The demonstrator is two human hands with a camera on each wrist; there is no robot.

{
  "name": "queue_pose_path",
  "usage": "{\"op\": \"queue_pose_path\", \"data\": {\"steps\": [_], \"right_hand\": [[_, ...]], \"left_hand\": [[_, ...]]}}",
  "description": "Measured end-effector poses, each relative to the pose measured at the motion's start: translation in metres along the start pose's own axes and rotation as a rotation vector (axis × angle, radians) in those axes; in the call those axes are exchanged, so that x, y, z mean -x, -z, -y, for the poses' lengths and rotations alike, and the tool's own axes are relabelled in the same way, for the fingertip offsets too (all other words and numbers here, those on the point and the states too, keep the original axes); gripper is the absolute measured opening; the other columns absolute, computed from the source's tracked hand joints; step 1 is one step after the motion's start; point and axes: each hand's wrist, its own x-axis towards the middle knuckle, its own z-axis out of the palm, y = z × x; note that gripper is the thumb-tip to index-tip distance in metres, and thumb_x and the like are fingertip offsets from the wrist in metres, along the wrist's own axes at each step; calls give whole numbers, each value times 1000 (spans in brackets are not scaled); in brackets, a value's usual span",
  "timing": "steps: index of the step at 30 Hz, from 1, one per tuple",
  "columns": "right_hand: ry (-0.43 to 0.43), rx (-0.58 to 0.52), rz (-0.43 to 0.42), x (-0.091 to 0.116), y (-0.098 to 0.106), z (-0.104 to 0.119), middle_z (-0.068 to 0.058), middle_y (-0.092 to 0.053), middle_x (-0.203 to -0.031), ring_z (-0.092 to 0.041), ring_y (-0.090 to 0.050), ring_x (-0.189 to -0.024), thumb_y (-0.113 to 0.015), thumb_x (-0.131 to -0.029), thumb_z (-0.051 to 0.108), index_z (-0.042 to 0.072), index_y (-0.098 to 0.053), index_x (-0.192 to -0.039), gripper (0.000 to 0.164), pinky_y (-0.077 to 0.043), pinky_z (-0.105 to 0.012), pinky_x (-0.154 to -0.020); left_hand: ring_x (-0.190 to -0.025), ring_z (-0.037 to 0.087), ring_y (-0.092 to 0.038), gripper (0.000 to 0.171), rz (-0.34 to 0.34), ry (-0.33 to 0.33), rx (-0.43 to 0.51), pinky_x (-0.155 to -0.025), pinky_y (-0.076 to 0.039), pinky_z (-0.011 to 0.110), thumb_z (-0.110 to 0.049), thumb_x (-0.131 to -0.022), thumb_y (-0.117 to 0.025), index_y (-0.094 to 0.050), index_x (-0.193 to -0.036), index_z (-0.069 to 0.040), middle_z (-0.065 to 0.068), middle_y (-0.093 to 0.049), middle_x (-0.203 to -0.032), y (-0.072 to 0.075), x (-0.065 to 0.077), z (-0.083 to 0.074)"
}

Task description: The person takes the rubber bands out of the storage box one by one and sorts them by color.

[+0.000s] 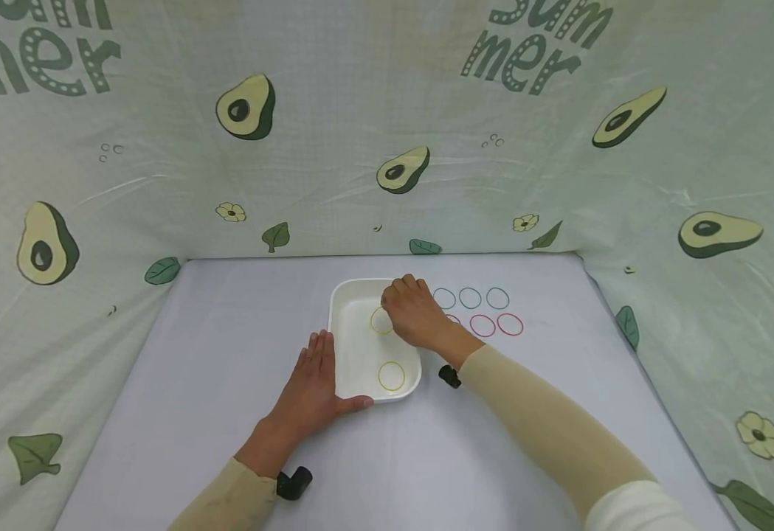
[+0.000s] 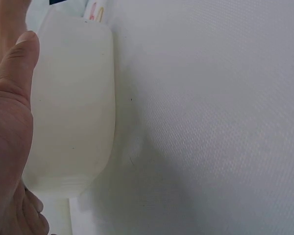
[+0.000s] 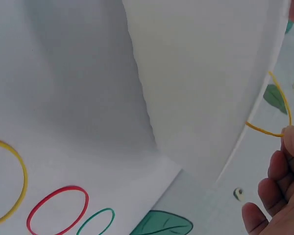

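Note:
A white tray (image 1: 353,361) lies on the table. My left hand (image 1: 310,387) braces it, straight fingers along its left side and thumb at the near edge. My right hand (image 1: 416,313) is over the tray's far right part, pinching a yellow rubber band (image 3: 264,131) between thumb and fingertip. In the right wrist view this band stands up past the tray's rim. A second yellow rubber band (image 1: 379,376) lies flat in the near part of the tray. In the left wrist view, the tray's outer wall (image 2: 73,98) is beside the thumb.
Right of the tray lie a row of teal rubber bands (image 1: 470,288) and a row of red ones (image 1: 482,336), one partly behind my right arm. Another yellow band (image 3: 24,181) shows beside them in the right wrist view. A printed curtain (image 1: 333,192) encloses the table.

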Motion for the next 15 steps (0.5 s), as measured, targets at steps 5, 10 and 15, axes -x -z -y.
{"op": "queue_pose_path", "data": {"steps": [5,10,15], "right_hand": [[-58,-57,-20,6,13,-12,-5,-53,-92,-28,-47,-97,-57,-107,10,8,-61,-99,9,-38,-38,-82],[-95,-84,-62,16,22,-28,-7,-52,-90,-30,-47,-97,-53,-107,7,6,-61,-99,12,-38,-40,-82],[-137,-102,-62,32,28,-48,-9,-54,-91,-33,-48,-100,-49,-108,6,5,-60,-99,15,-38,-41,-83]], "left_hand": [[-160,50,-18,134,17,18,13,-127,-26,61,-69,-80,-82,-18,-161,16,37,-23,-168,1,-2,-1],[-160,49,-16,134,40,35,25,-128,-24,60,-69,-81,-81,-15,-162,15,36,-20,-169,2,-3,-1],[-161,48,-14,134,54,41,27,-129,-23,60,-69,-81,-81,-14,-162,14,35,-19,-170,0,-4,-1]]}}
